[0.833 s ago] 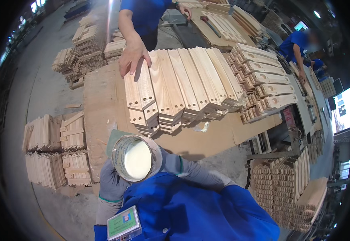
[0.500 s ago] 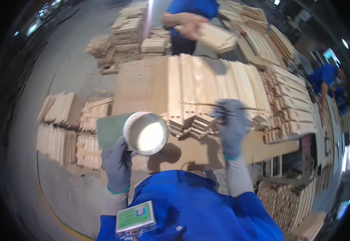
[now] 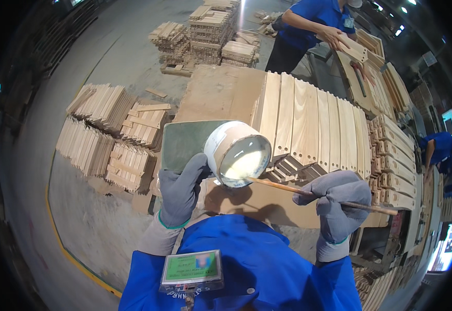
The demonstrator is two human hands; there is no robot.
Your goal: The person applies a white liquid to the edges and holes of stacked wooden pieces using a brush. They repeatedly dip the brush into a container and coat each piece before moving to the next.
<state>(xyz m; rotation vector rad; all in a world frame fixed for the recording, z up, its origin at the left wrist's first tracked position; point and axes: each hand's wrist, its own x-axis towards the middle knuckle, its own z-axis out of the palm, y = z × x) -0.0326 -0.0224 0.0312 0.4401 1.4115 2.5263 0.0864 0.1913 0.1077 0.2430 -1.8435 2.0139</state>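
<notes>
My left hand [image 3: 183, 187], in a grey glove, grips a round white tub [image 3: 219, 142] from its left side. The tub tilts toward me and to the right, and pale creamy liquid [image 3: 244, 165] lies inside. In my gloved right hand [image 3: 342, 199] a thin wooden stick [image 3: 283, 187] is pinched, its far tip dipped into the tub's mouth at the liquid. Beyond the tub, flat wooden boards [image 3: 306, 114] with drilled holes at their near ends lie side by side in stacks. Behind the tub's left side shows a dark green flat panel [image 3: 184, 142]; whether my left hand touches it, I cannot tell.
Brown cardboard [image 3: 220, 93] covers the table left of the boards. Slotted wooden pieces [image 3: 392, 155] are piled at the right. Bundled wood [image 3: 93, 129] stands on the floor at left. Across the table a co-worker [image 3: 309, 31] in blue handles a board; another person [image 3: 438, 147] is far right.
The stick has come down from over the boards, its tip now in the tub. My right hand moved right and nearer; the tub tilted. The co-worker's board shifted to the right. The view turned.
</notes>
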